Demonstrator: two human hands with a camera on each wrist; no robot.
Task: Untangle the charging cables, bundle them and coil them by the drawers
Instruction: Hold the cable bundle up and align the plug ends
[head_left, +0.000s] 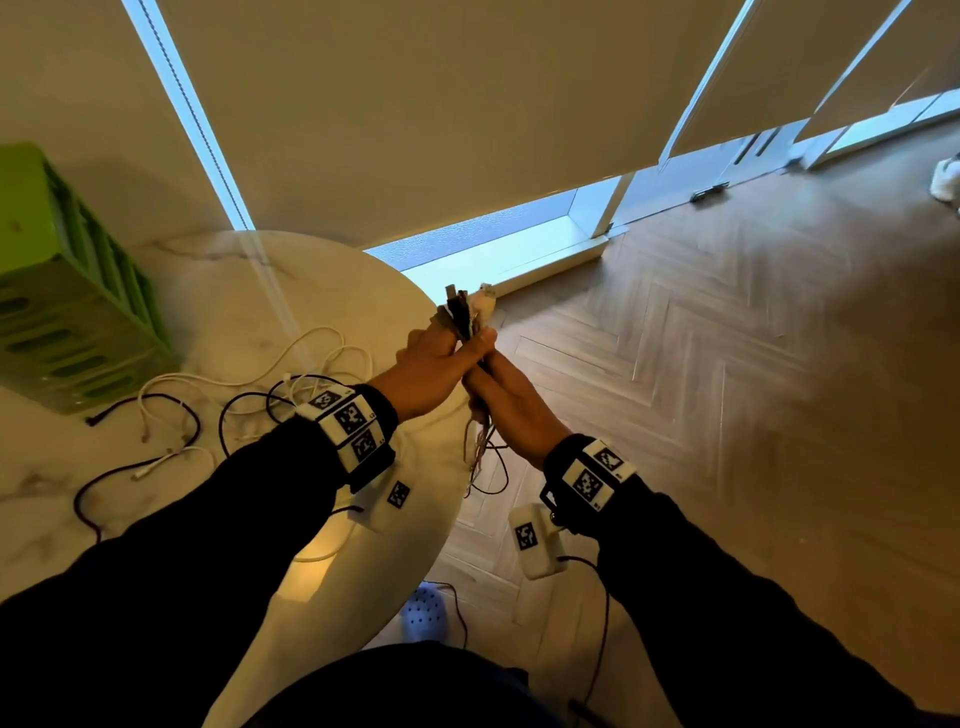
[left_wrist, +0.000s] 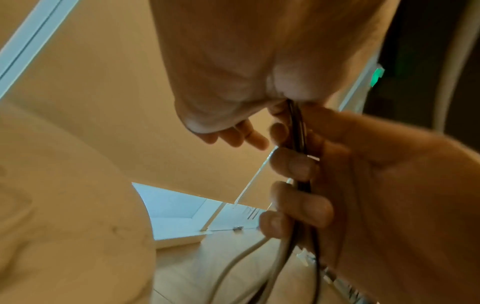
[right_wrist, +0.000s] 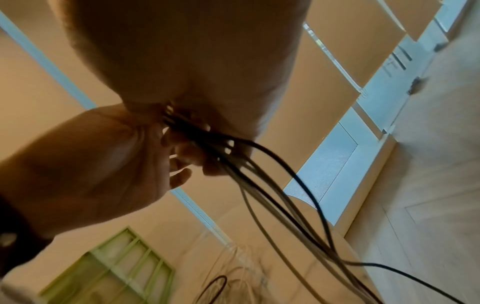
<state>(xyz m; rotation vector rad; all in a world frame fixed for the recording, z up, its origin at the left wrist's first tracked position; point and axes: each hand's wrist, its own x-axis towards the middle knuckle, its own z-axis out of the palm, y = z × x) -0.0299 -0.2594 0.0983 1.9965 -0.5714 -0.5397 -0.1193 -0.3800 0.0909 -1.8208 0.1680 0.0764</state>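
Both hands hold one bundle of dark and white charging cables (head_left: 466, 312) upright past the table's right edge, plug ends sticking out on top. My left hand (head_left: 447, 353) grips it just under the plugs, thumb across it. Directly below, my right hand (head_left: 498, 395) wraps it, its fingers (left_wrist: 293, 164) curled round the cables (left_wrist: 298, 131). The loose tails (right_wrist: 262, 195) hang down from the right hand (right_wrist: 182, 61) and the left hand (right_wrist: 103, 156) toward the floor. More dark and white cables (head_left: 234, 400) lie spread on the table. The green drawers (head_left: 67, 312) stand at the table's far left.
The round marble table (head_left: 332, 291) ends just left of my hands; herringbone wood floor (head_left: 727, 364) lies to the right. Blinds and a low window (head_left: 493, 244) are behind. A blue slipper (head_left: 423, 616) is on the floor below.
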